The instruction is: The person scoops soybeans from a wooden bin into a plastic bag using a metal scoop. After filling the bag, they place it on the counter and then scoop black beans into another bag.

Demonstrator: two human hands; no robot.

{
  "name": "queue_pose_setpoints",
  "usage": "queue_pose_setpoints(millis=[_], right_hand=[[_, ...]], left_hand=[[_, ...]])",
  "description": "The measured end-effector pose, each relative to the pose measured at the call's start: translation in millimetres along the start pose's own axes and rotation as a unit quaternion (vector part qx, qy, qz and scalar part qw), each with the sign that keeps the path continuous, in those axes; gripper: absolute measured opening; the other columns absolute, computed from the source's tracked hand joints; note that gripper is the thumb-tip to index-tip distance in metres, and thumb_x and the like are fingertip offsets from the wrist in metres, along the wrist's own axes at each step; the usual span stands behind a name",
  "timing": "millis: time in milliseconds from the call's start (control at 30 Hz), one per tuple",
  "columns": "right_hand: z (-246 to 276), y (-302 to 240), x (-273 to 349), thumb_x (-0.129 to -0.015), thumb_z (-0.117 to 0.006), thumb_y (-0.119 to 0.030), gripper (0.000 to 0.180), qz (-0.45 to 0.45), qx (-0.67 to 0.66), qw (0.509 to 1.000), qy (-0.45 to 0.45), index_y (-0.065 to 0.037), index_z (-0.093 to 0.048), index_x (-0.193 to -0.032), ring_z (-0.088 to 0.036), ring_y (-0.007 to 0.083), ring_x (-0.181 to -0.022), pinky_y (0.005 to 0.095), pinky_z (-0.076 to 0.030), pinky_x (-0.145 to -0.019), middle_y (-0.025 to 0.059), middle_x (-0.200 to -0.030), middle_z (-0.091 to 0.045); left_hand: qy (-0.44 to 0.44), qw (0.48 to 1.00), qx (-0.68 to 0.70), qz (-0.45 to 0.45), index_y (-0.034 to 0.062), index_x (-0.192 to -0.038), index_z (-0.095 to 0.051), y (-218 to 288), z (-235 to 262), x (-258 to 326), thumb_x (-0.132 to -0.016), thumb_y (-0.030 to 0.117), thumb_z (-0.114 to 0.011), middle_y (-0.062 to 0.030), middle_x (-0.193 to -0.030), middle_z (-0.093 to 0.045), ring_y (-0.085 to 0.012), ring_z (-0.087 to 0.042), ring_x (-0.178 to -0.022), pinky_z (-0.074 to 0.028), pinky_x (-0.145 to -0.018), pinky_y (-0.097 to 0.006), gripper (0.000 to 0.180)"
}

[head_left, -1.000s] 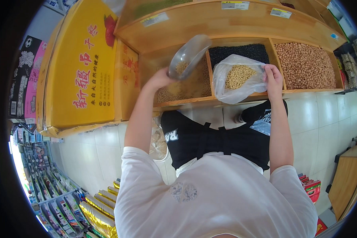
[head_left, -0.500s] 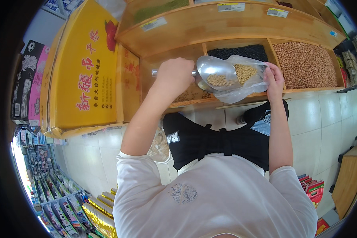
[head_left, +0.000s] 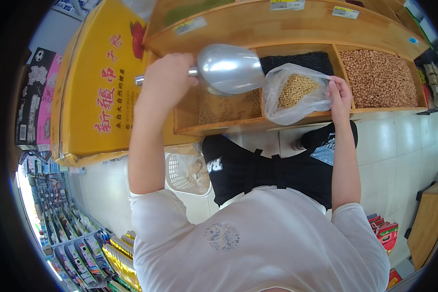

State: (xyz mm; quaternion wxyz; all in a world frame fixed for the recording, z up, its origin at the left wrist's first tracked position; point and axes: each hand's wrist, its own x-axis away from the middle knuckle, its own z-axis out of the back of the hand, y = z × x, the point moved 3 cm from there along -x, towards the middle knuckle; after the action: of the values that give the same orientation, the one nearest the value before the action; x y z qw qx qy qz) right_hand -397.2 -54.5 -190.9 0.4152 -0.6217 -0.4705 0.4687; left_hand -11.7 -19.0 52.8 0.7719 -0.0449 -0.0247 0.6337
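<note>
My left hand (head_left: 168, 80) is wrapped round the handle of a shiny metal scoop (head_left: 231, 69), whose wide head hangs over the bin of tan beans (head_left: 228, 103). No beans show on the visible face of the scoop. A clear plastic bag (head_left: 280, 113) droops in front of the black bean bin, with a heap of yellow soybeans (head_left: 297, 91) inside. My right hand (head_left: 340, 95) pinches the bag's right edge between thumb and fingers. The scoop's tip is close to the bag's left side; whether they touch I cannot tell.
Black beans (head_left: 297, 64) and reddish-brown peanuts (head_left: 377, 78) fill neighbouring compartments of the wooden bin. A large yellow box (head_left: 100, 92) stands at the left. Below it, a white basket (head_left: 180, 173) with a bagged item sits on the floor. Price cards line the wooden ledge.
The scoop has swung left and up, out of the bag, with my left hand. Soybeans that lay in its mouth are gone from it. My right hand keeps hold of the bag.
</note>
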Motion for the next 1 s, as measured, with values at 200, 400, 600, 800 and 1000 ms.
queue_pose_setpoints(millis=[200,400,600,800,1000], right_hand=[[-0.6,1.3,1.4,-0.103,-0.063,-0.014,0.016,-0.008,-0.003,1.0,0.0,-0.003,-0.066,-0.115,-0.051,0.0032,-0.075,0.0184,-0.042,-0.069,-0.0046,-0.085,-0.061],[2.3,4.6,0.4,-0.103,-0.063,-0.014,0.015,-0.017,-0.013,1.0,-0.008,-0.004,-0.066,-0.115,-0.05,0.0024,-0.075,0.0178,-0.041,-0.068,-0.0055,-0.086,-0.061],[2.6,4.6,0.0,-0.104,-0.063,-0.014,0.015,-0.008,-0.007,1.0,-0.016,-0.004,-0.067,-0.115,-0.05,0.0023,-0.074,0.0177,-0.042,-0.067,-0.0053,-0.086,-0.061],[1.2,2.3,2.3,-0.104,-0.062,-0.014,0.014,-0.033,0.025,0.999,0.003,-0.004,-0.067,-0.113,-0.051,0.0019,-0.074,0.0173,-0.041,-0.067,-0.0054,-0.086,-0.062],[0.3,1.7,1.6,-0.104,-0.062,-0.014,0.014,-0.014,0.0,1.0,-0.012,-0.005,-0.067,-0.113,-0.05,0.0018,-0.073,0.0172,-0.041,-0.066,-0.0056,-0.085,-0.062]], left_hand=[[-0.204,0.963,-0.164,0.058,0.0038,-0.103,-0.075,-35.1,-62.7,-24.4,-0.083,0.015,-0.078,-0.0174,-0.1,-0.075,-0.0341,-0.072,-0.099,-0.055,-0.087,-0.044,0.024],[-0.244,0.927,-0.283,0.019,0.0117,-0.103,-0.079,-33.7,-144.6,-40.9,-0.091,0.015,-0.066,-0.0081,-0.103,-0.078,-0.0253,-0.075,-0.1,-0.053,-0.081,-0.038,0.017],[-0.265,0.888,-0.374,-0.016,0.0129,-0.111,-0.078,-17.4,-199.2,-32.7,-0.097,0.018,-0.058,-0.0069,-0.109,-0.077,-0.0274,-0.071,-0.105,-0.047,-0.088,-0.045,0.025],[-0.261,0.892,-0.367,-0.049,0.0144,-0.102,-0.079,-20.8,-209.3,-25.7,-0.093,0.018,-0.062,-0.0055,-0.1,-0.078,-0.0245,-0.072,-0.097,-0.044,-0.083,-0.042,0.02],[-0.24,0.933,-0.265,-0.041,0.012,-0.1,-0.079,-46.2,-188.8,-28.0,-0.09,0.013,-0.064,-0.0084,-0.099,-0.078,-0.0239,-0.073,-0.1,-0.048,-0.091,-0.038,0.019]])
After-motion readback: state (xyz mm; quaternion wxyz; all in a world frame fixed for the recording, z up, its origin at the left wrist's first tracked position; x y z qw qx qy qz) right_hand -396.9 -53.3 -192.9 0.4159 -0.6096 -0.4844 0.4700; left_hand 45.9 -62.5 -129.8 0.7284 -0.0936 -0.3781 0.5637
